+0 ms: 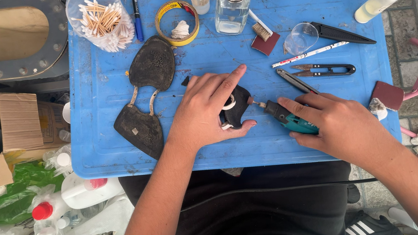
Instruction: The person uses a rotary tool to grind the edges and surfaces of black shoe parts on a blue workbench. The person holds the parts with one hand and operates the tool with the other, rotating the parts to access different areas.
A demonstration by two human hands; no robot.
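Left hand (pixel 203 114) presses a small black, curved piece with a white ring (pixel 234 110) flat against the blue surface (pixel 109 93), fingers spread over it and closed down so it cannot shift. Right hand (pixel 336 125) wraps a full grip around a teal-and-black rotary tool (pixel 287 118), its tip (pixel 253 102) angled low to touch the piece's right edge. Two worn dark sole pieces (pixel 144 96) lie just left, thread snips (pixel 323 69) and a glass pump bottle (pixel 232 4) farther back, within reach.
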